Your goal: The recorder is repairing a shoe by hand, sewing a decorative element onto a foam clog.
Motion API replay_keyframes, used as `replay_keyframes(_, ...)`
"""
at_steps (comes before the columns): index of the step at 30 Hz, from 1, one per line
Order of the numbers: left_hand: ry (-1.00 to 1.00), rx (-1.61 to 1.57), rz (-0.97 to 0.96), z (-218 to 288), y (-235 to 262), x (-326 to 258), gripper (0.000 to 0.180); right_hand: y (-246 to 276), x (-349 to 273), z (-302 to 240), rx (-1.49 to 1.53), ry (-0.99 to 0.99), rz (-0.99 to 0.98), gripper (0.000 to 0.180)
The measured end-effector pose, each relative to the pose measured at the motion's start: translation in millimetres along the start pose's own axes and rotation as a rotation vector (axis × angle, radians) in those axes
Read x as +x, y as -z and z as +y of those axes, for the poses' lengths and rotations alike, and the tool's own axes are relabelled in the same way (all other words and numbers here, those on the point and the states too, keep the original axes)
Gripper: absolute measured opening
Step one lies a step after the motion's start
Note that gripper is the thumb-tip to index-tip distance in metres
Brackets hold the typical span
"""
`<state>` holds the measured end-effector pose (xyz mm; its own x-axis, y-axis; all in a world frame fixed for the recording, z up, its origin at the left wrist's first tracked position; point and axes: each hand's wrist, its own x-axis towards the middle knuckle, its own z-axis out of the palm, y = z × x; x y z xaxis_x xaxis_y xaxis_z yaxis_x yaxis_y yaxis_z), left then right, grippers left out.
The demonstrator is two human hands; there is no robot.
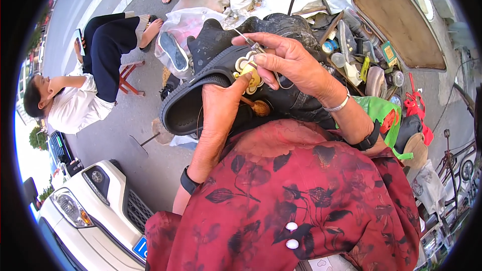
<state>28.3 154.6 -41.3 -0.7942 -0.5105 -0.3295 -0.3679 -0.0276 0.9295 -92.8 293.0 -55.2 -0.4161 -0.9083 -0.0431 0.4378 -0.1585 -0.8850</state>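
Observation:
My left hand [219,108] grips a black rubber clog [173,113] by its opening, the palm partly inside it. Its thumb presses on a cream-and-yellow flower charm [242,63] fixed on the clog's upper. Just above the charm, my right hand [296,65] pinches a thin metal needle-like tool [243,35] between thumb and fingers. A fine thread loops near those fingers. Beneath the clog, a brown wooden handle with a rounded end [260,108] shows by my left wrist. Black material [286,93] covers my lap under the work.
A person [80,95] sits on a red folding stool at left, near a white car [93,206]. A grey shoe [173,51] lies on plastic ahead. Tools, jars and shoes crowd the right, beside a brown padded board [396,20] and a green bag [374,110].

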Motion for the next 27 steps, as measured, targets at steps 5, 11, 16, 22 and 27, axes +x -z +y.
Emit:
replay_keyframes(5, -0.001, 0.019, 0.024, -10, 8, 6, 0.042, -8, -39, -18, -0.052, -0.065, 0.083, 0.044)
replay_keyframes(11, -0.023, 0.101, -0.04, -7, 9, 10, 0.043, -20, -59, -11, 0.116, 0.022, 0.202, 0.048)
replay_keyframes(16, -0.043, 0.08, -0.011, -6, 12, 11, 0.04, -26, -69, -34, 0.178, 0.171, 0.159, 0.048)
replay_keyframes(22, -0.001, 0.068, -0.032, -5, 18, 12, 0.039, -42, -83, -56, 0.171, 0.226, 0.246, 0.057)
replay_keyframes(27, 0.089, -0.049, -0.072, 1, 23, 14, 0.037, -51, -85, -74, 0.068, 0.297, 0.255, 0.063)
